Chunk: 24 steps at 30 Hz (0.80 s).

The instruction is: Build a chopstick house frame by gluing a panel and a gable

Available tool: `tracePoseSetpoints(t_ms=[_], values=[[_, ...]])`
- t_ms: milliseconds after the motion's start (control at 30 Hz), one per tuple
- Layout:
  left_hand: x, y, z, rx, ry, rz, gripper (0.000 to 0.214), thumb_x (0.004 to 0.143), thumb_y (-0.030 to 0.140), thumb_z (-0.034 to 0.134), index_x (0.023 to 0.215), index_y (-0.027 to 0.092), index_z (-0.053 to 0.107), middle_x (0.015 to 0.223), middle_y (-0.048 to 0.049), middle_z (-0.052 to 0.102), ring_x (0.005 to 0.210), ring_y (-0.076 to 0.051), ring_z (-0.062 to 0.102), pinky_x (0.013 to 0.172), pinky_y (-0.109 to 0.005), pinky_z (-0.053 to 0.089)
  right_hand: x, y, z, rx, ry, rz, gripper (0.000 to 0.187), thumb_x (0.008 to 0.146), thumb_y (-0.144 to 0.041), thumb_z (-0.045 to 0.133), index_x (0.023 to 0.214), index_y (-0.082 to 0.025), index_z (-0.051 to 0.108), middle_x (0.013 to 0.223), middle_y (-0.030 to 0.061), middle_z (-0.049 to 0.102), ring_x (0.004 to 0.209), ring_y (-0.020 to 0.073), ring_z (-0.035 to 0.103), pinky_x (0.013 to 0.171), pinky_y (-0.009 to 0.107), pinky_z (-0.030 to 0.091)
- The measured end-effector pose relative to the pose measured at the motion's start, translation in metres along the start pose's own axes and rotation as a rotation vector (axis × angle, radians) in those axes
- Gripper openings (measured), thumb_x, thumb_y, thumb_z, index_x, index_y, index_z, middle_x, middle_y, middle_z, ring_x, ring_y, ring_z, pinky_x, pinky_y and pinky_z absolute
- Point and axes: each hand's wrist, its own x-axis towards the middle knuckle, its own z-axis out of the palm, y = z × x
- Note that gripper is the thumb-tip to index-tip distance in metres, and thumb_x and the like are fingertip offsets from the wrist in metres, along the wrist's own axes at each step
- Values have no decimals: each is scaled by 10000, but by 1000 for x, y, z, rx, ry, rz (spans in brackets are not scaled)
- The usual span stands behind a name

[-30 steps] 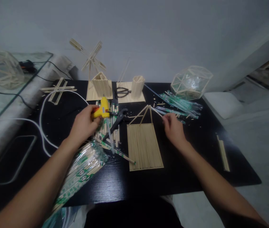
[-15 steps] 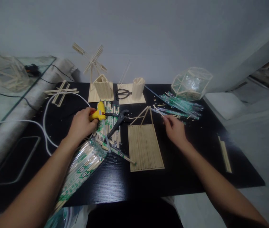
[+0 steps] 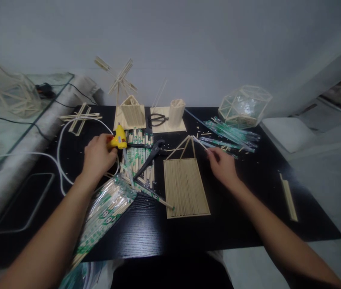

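My left hand (image 3: 100, 157) is closed around a yellow hot glue gun (image 3: 119, 138), whose nozzle points up and whose clear glue stick hangs below. Between the finger and thumb of my right hand (image 3: 222, 162) is a thin wooden stick (image 3: 200, 142). The stick's far end reaches the peak of a small stick frame (image 3: 185, 145); whether they touch I cannot tell. That frame rises from the back edge of a flat panel of sticks (image 3: 185, 188). Black pliers (image 3: 150, 158) lie left of the panel, over wrapped chopsticks (image 3: 139, 160).
A stick windmill (image 3: 132, 114), black-handled scissors (image 3: 158, 118) and a stick cup (image 3: 176, 112) stand at the back. Empty wrappers (image 3: 233, 134) and a polyhedron frame (image 3: 245, 106) are at right. A white cable (image 3: 58, 160) loops at left. A chopstick pack (image 3: 107, 214) lies in front.
My left hand has moved the glue gun slightly left and upright. My right hand's stick has swung lower, its tip now at the frame's peak. The view has shifted slightly.
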Motion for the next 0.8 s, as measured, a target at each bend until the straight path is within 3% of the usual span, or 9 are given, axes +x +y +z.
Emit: tracePoseSetpoints(t_ms=[267, 533, 800], values=[[6, -14, -8, 42, 41, -133, 469, 854, 198, 594, 1322, 161, 595, 1249, -198, 671, 1232, -426, 617, 1018, -609, 482, 0, 0, -1, 13, -16, 20, 297, 948, -402, 528, 930, -181, 727, 740, 71, 726, 615, 214, 617, 619, 323, 449], [8, -24, -1, 117, -29, -138, 469, 837, 190, 576, 1302, 155, 629, 1221, -248, 657, 1161, -461, 624, 950, -621, 484, 1, 0, 0, 24, -28, 33, 305, 941, -412, 523, 933, -185, 726, 758, 80, 733, 644, 227, 646, 637, 334, 472], [0, -10, -1, 126, 38, -110, 613, 845, 237, 573, 1451, 150, 541, 1302, -261, 599, 1194, -484, 583, 979, -639, 445, 2, -1, 0, 38, -27, 44, 320, 945, -381, 509, 1051, -180, 734, 753, 72, 742, 651, 239, 665, 662, 349, 497]])
